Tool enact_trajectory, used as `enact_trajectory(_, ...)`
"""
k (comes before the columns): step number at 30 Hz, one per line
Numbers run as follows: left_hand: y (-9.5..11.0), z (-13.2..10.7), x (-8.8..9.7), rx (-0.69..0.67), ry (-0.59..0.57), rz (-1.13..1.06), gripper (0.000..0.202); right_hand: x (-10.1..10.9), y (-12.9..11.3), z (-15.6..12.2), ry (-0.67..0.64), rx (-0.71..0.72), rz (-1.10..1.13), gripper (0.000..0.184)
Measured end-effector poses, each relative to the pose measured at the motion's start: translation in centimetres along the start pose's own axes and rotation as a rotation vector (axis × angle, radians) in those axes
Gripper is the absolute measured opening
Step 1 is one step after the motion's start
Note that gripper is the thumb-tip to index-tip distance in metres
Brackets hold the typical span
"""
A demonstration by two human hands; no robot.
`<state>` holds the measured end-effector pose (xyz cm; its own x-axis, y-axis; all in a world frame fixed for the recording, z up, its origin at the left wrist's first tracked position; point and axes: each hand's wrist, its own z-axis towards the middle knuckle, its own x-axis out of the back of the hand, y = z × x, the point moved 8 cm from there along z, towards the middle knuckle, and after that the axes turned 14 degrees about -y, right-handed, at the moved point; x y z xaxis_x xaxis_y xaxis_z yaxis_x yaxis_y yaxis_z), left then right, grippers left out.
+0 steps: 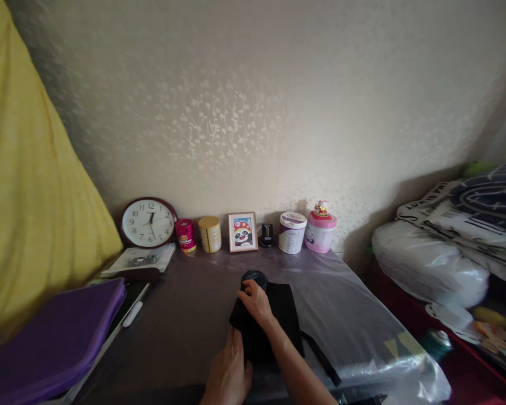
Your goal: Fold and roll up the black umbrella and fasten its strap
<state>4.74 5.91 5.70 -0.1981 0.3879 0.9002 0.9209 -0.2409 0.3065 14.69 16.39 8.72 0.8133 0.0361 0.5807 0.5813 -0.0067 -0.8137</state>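
Observation:
A flat black cloth piece (284, 320), which looks like a pouch, lies on the table in front of me. A black strap (321, 357) trails from its right side. My left hand (230, 368) holds the pouch's left edge, its fingertips partly hidden by the fabric. Reaching across the pouch, my right hand (257, 304) has its fingers bent and closed on a dark, rounded, slightly shiny bundle (255, 275) at the far edge. The exact kind of that bundle is hard to make out.
Along the wall stand a clock (148, 223), a pink can (186, 236), a yellow tin (209, 234), a framed panda picture (243, 232) and two tubs (292, 233). A purple folder (63, 332) lies left on the plastic-covered table (181, 326). Bagged bedding (430, 264) is piled right.

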Motion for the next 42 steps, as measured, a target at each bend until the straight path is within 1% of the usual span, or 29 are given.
enact_trajectory(5,-0.9,-0.6,-0.7,-0.045,0.092,-0.035,0.059,-0.1,0.4,0.4,-0.001,0.063,0.098,0.023)
enact_trajectory(7,-1.3,-0.9,-1.1,-0.057,0.137,-0.059,0.058,-0.4,0.4,0.5,-0.049,0.107,0.197,0.025)
enact_trajectory(9,-1.6,-1.1,-1.4,-0.067,0.175,-0.087,0.056,-1.1,0.4,0.6,-0.132,0.131,0.323,0.028)
enact_trajectory(11,-1.6,-1.3,-1.3,-0.081,0.216,-0.113,0.055,-1.6,0.4,0.6,-0.186,0.133,0.417,0.027)
enact_trajectory(13,-1.3,-1.7,-0.8,-0.106,0.244,-0.130,0.059,-1.7,0.5,0.5,-0.188,0.132,0.441,0.023)
enact_trajectory(14,-1.0,-1.8,-0.5,-0.110,0.241,-0.130,0.063,-1.7,0.5,0.5,-0.184,0.133,0.436,0.022)
enact_trajectory(16,-0.5,-1.9,-0.1,-0.097,0.195,-0.110,0.071,-1.6,0.4,0.4,-0.176,0.138,0.400,0.022)
enact_trajectory(18,-0.1,-1.8,0.0,-0.055,0.108,-0.064,0.077,-1.5,0.2,0.2,-0.159,0.159,0.329,0.023)
enact_trajectory(20,0.1,-1.6,-0.1,-0.011,0.028,-0.018,0.078,-1.2,-0.3,-0.3,-0.134,0.197,0.233,0.025)
enact_trajectory(22,0.1,-1.4,-0.1,0.026,-0.018,0.008,0.075,-0.8,-1.2,-1.3,-0.105,0.272,0.137,0.024)
enact_trajectory(25,0.1,-1.3,0.0,0.062,-0.040,0.021,0.070,-0.5,-2.9,-3.4,-0.083,0.443,-0.020,0.024)
enact_trajectory(27,0.0,-1.3,0.1,0.084,-0.048,0.030,0.069,-0.5,-3.6,-4.8,-0.093,0.554,-0.128,0.025)
enact_trajectory(30,0.1,-1.4,0.2,0.101,-0.044,0.034,0.070,-0.4,-3.3,-5.3,-0.094,0.635,-0.253,0.024)
enact_trajectory(32,0.1,-1.3,0.1,0.102,-0.045,0.034,0.072,-0.1,-2.4,-4.4,-0.071,0.625,-0.315,0.025)
enact_trajectory(36,-0.1,-1.1,-0.2,0.100,-0.055,0.028,0.073,0.5,-0.6,-1.2,-0.025,0.557,-0.405,0.027)
enact_trajectory(40,-0.3,-0.8,-0.5,0.116,-0.097,0.009,0.070,1.1,0.4,2.1,-0.028,0.506,-0.465,0.027)
enact_trajectory(42,-0.3,-0.7,-0.6,0.115,-0.096,0.009,0.069,1.7,0.8,3.6,-0.032,0.437,-0.482,0.027)
